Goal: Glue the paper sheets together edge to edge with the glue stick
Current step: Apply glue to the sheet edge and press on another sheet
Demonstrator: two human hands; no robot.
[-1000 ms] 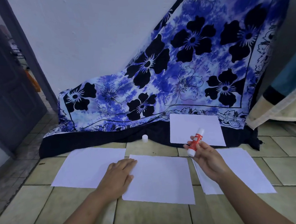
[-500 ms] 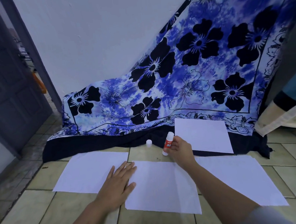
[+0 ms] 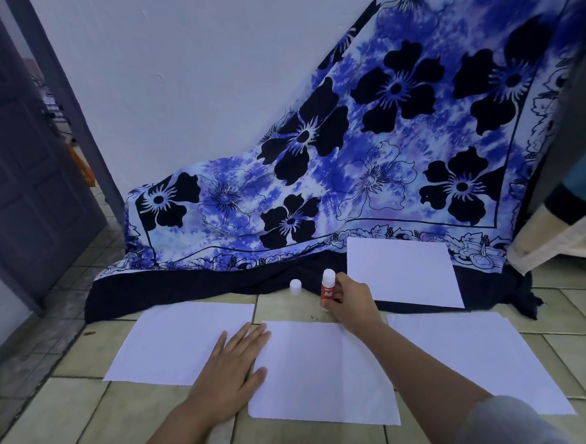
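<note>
Three white paper sheets lie in a row on the tiled floor: a left sheet [image 3: 182, 342], a middle sheet [image 3: 325, 374] and a right sheet [image 3: 471, 362]. A fourth sheet [image 3: 402, 271] lies farther back on the dark cloth edge. My left hand [image 3: 230, 373] rests flat where the left and middle sheets meet, fingers straight. My right hand [image 3: 351, 304] grips a red-and-white glue stick [image 3: 327, 286], which stands upright on the floor just beyond the middle sheet. Its white cap [image 3: 295, 287] stands on the floor just to its left.
A blue floral cloth [image 3: 366, 155] drapes from the wall down to the floor behind the sheets. An open grey door [image 3: 17, 170] and doorway are at the left. Folded fabric [image 3: 560, 233] hangs at the right edge.
My right hand carried the glue stick from above the middle sheet's right edge to the floor behind it, beside the cap. My left hand stayed on the paper.
</note>
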